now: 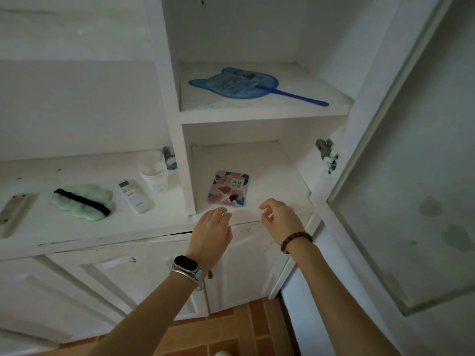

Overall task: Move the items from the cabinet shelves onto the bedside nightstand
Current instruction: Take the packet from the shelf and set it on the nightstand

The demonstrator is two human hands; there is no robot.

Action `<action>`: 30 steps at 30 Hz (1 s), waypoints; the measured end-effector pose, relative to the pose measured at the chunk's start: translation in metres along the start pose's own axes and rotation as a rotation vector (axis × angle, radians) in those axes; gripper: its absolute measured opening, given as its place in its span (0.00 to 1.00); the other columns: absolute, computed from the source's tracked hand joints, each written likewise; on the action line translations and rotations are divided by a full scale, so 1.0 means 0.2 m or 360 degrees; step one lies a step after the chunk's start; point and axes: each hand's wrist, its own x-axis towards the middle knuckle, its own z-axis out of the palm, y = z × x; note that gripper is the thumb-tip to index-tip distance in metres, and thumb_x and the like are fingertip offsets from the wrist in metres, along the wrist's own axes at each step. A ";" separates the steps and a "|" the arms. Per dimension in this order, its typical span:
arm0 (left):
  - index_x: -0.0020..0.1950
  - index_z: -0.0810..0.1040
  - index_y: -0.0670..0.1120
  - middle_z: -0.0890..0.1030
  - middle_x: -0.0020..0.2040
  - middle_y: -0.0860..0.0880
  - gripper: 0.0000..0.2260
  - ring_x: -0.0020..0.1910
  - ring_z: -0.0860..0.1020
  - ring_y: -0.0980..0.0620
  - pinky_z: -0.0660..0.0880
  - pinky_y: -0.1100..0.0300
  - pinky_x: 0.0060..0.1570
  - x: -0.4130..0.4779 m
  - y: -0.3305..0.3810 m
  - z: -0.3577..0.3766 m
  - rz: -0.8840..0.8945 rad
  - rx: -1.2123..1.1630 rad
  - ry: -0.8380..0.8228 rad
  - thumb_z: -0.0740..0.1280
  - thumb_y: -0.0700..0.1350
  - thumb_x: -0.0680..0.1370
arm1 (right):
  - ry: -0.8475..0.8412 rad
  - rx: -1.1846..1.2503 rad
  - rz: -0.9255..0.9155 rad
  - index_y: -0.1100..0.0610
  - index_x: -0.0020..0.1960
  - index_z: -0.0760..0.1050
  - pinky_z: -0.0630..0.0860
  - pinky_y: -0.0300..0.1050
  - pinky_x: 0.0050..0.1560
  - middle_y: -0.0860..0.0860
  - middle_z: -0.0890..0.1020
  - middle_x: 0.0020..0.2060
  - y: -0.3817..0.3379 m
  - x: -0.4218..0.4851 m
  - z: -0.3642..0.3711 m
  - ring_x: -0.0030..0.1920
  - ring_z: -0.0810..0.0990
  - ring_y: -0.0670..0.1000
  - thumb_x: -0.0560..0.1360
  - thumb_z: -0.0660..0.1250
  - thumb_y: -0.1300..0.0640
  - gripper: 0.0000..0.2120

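A flat square pad with a pink, orange and blue pattern (228,188) lies on the lower shelf (277,176) of the open white cabinet. On the upper shelf (257,113) rests a blue cat-shaped hand fan (235,83) with a dark blue handle pointing right. My left hand (212,231), with a smartwatch on the wrist, hovers at the lower shelf's front edge just below the pad, fingers loosely apart and holding nothing. My right hand (279,218), a bead bracelet on its wrist, hangs to the pad's right, fingers curled and apart, also with nothing in it.
The counter (77,235) to the left carries a green eye mask with a black strap (82,201), a white remote (135,196), stacked paper cups (154,177) and another remote (14,211) at the far left. The cabinet's glass door (411,201) stands open on the right.
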 end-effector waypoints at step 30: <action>0.67 0.68 0.47 0.74 0.63 0.45 0.18 0.57 0.74 0.46 0.72 0.52 0.62 0.24 -0.28 0.21 -0.0025 -0.0041 -0.0199 0.61 0.47 0.77 | 0.0118 0.0676 0.0530 0.64 0.67 0.67 0.76 0.43 0.49 0.60 0.81 0.53 -0.13 0.73 0.30 0.52 0.81 0.57 0.78 0.65 0.60 0.20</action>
